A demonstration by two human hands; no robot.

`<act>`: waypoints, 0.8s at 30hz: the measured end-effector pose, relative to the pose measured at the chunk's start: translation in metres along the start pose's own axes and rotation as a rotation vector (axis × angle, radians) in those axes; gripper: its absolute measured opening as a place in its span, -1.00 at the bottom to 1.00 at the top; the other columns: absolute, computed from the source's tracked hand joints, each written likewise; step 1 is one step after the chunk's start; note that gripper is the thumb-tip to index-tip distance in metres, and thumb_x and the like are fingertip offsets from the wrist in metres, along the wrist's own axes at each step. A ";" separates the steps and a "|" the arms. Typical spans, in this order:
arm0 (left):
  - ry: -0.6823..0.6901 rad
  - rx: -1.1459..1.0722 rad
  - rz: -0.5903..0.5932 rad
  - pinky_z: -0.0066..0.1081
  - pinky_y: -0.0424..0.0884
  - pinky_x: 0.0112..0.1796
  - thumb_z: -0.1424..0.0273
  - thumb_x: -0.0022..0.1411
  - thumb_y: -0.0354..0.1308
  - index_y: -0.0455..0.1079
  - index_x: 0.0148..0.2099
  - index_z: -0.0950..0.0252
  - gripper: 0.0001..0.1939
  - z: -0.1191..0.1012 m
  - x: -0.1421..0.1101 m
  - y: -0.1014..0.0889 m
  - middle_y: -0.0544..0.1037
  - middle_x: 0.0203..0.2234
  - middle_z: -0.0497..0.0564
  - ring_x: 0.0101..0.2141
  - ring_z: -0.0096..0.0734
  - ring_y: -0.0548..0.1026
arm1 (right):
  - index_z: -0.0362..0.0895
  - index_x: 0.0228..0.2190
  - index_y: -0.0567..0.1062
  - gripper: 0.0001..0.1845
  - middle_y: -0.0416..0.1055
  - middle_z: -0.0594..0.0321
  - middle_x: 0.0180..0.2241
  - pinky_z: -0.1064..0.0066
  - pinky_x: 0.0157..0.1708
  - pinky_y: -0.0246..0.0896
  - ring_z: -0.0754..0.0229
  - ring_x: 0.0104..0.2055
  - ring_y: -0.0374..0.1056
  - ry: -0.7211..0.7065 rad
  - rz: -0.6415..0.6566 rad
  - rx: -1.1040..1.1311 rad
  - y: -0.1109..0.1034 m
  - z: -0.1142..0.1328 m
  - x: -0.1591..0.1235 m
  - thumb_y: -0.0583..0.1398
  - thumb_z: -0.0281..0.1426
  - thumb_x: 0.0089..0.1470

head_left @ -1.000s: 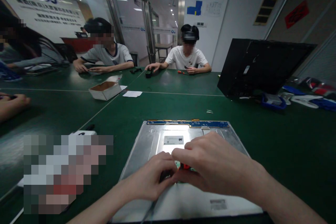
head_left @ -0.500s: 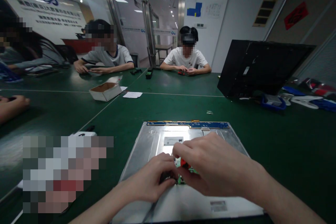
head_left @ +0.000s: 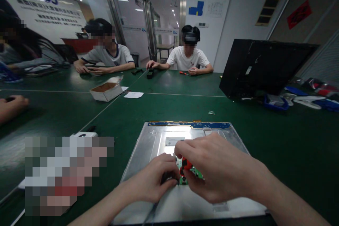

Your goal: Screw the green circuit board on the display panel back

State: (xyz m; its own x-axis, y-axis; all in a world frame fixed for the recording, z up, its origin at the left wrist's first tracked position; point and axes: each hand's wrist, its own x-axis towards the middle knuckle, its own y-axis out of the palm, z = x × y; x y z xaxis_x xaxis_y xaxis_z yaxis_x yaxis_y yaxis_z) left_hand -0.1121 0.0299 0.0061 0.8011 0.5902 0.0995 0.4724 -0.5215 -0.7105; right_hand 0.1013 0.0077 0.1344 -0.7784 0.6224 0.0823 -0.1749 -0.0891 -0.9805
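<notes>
A display panel (head_left: 143, 148) with a bare metal back and a blue board strip (head_left: 212, 125) along its far edge lies flat in front of me. On its middle is a small green circuit board (head_left: 183, 180), partly covered by my hands. My left hand (head_left: 157, 176) is closed at the board's left edge, thumb and fingers gripping there; something dark under its fingers is hard to make out. My right hand (head_left: 214, 167) is closed round a red-and-black screwdriver (head_left: 186, 163) above the board. The screwdriver's tip is hidden. A dark cable (head_left: 151, 213) runs from below my left hand.
A black monitor casing (head_left: 259, 67) stands at the right, beside a blue tray (head_left: 275, 102). Farther off are an open white box (head_left: 106, 91) and paper (head_left: 134, 95). Blurred-out items (head_left: 69, 173) lie on my left. Several people sit round the green table (head_left: 169, 107).
My right hand has shifted slightly down and turned, showing more of the red screwdriver and green board. My left hand stays put. The person opposite has reached out to a black object.
</notes>
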 end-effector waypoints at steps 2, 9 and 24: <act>-0.014 0.003 0.002 -0.30 0.33 -0.20 0.52 0.19 0.09 0.39 -0.22 0.25 -0.88 0.000 0.000 0.000 0.47 -0.31 -0.01 -0.24 -0.26 0.41 | -0.11 -0.28 0.30 -0.83 0.43 0.31 -0.45 0.41 -0.59 -0.20 0.27 -0.54 0.21 0.011 0.014 -0.004 0.000 -0.001 0.000 0.13 -0.28 0.12; -0.002 0.009 -0.009 -0.30 0.32 -0.17 0.56 0.16 0.12 0.39 -0.20 0.24 -0.83 -0.001 0.000 -0.001 0.47 -0.26 -0.01 -0.21 -0.25 0.41 | -0.11 -0.31 0.30 -0.91 0.43 0.31 -0.44 0.40 -0.59 -0.19 0.29 -0.54 0.21 0.011 0.015 -0.012 0.000 -0.001 0.001 0.09 -0.35 0.14; 0.114 0.113 -0.016 -0.29 0.33 -0.21 0.56 0.16 0.07 0.36 -0.19 0.25 -0.82 -0.006 0.003 0.001 0.46 -0.24 0.03 -0.23 -0.23 0.41 | -0.10 -0.32 0.26 -0.88 0.43 0.31 -0.42 0.42 -0.60 -0.20 0.29 -0.54 0.20 -0.033 -0.022 -0.011 0.002 0.000 0.002 0.13 -0.36 0.08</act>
State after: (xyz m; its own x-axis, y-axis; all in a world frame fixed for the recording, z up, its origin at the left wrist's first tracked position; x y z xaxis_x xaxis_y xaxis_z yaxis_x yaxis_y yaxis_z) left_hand -0.1073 0.0275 0.0101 0.8334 0.5207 0.1854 0.4464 -0.4362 -0.7813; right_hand 0.0995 0.0092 0.1327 -0.7942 0.5978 0.1092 -0.1855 -0.0673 -0.9803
